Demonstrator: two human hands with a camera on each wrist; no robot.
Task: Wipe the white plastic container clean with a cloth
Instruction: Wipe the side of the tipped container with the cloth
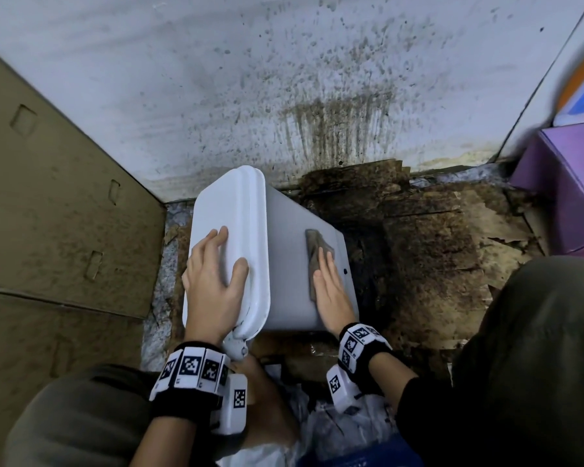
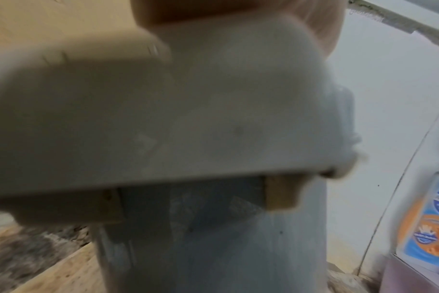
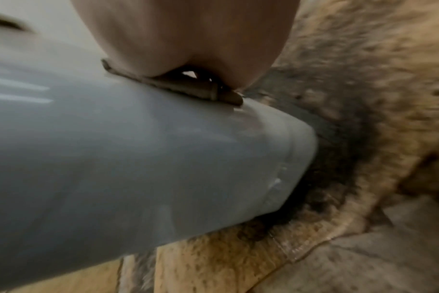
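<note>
A white plastic container (image 1: 290,214) with a lid (image 1: 223,210) lies tipped on its side on stained cardboard. My left hand (image 1: 213,271) rests flat on the lid, fingers spread, thumb on the rim. My right hand (image 1: 327,281) presses a small grey-brown cloth (image 1: 317,247) flat against the upward-facing side wall, fingers straight. The right wrist view shows the cloth (image 3: 188,87) squeezed between my palm and the container (image 3: 138,158). The left wrist view is blurred and filled by the container's lid edge (image 2: 163,119).
A dirty, mould-spotted white wall (image 1: 284,79) stands right behind the container. Brown cardboard boxes (image 1: 54,203) close off the left. A purple box (image 1: 567,183) sits at the right. The cardboard floor (image 1: 429,251) is soaked dark. My knees and plastic bags (image 1: 334,429) are below.
</note>
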